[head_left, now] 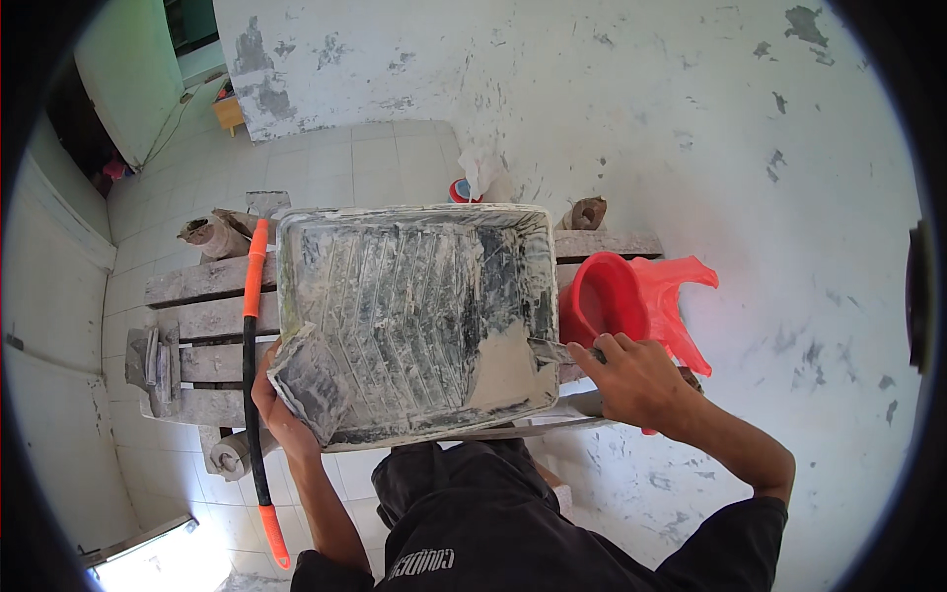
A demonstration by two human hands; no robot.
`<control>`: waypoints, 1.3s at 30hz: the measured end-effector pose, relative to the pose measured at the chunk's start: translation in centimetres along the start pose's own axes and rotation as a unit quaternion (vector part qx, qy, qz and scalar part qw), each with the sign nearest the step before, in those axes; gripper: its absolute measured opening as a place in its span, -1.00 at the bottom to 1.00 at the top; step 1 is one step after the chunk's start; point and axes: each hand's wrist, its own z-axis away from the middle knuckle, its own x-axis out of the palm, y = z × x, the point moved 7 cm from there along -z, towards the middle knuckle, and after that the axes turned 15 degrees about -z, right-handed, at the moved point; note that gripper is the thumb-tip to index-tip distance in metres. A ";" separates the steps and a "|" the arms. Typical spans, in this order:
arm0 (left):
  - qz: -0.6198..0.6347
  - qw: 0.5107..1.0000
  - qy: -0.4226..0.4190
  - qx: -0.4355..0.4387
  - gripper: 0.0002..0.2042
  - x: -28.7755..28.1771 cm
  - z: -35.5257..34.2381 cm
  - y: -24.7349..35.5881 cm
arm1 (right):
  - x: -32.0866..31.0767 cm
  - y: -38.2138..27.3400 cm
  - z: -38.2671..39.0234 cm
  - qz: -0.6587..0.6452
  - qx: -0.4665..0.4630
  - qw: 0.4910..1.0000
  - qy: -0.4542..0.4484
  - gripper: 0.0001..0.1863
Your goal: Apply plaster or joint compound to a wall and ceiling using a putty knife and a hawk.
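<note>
A wide, putty-smeared paint tray (414, 209) with a ribbed floor lies on a wooden slatted bench. At its right side a pool of pale putty (501, 367) spreads over the floor. My right hand (639, 383) is closed round the handle of a putty knife (546, 351), whose blade reaches over the tray's right rim beside the putty. My left hand (281, 412) is at the near left corner, closed on the edge of a flat putty-smeared plate (314, 383). This plate overlaps the tray's corner. Some left fingers are hidden beneath it.
The bench (212, 318) extends past both sides of the tray. A black bar with orange ends (253, 340) lies left of the tray, near grey flat tools (156, 363). A red container (612, 301) stands at the right. Patchy white walls (631, 109) rise behind the tiled floor.
</note>
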 end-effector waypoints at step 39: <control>-0.043 0.998 -0.023 0.026 -0.45 0.5 0.2 1.4 | 5.1 -2.1 1.8 -0.192 0.121 0.973 0.044 -0.36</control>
